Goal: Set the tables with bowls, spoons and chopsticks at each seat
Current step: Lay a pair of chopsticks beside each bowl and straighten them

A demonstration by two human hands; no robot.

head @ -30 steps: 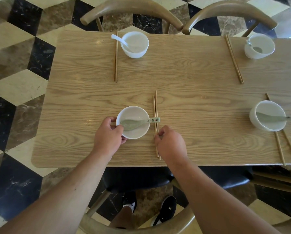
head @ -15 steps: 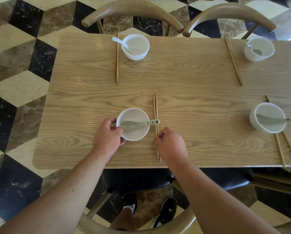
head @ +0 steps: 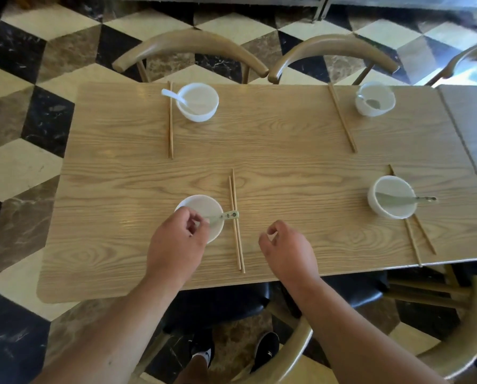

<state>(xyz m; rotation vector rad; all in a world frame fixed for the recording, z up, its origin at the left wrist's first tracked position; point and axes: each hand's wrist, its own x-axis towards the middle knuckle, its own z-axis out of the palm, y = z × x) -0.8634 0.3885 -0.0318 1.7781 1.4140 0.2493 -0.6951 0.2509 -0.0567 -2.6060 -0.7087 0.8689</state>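
Since half a second ago your right hand (head: 287, 252) has left the near chopsticks (head: 236, 223) and now hangs well to their right, fingers loosely curled around nothing. Your left hand (head: 176, 245) has moved from the bowl's side to over the near bowl (head: 201, 210); thumb and forefinger seem pinched by the spoon (head: 225, 216), but whether they actually grip it, cannot tell. The view has also tipped up, showing more floor beyond the counter (head: 273, 162).

Position: near bowl sits at the near-left seat, spoon handle poking out over the rim and across the chopsticks just beside it on the right.

Risks, as judged:
- Spoon handle overlaps the chopsticks; shifting the spoon could knock the pair askew.
- Your left hand covers the rim; a careless lift could tip the bowl.
- At the near-right bowl (head: 391, 196) the chopsticks (head: 414, 234) run under it, splayed, ends at the counter edge; a brush there could send one to the floor.

Count:
- Bowls: 4, one per seat.
- Spoons: 4, one in each bowl.
- Chopstick pairs: 4.
- Chairs: 4 by this counter, at least partly in view, plus part of one at the far right.
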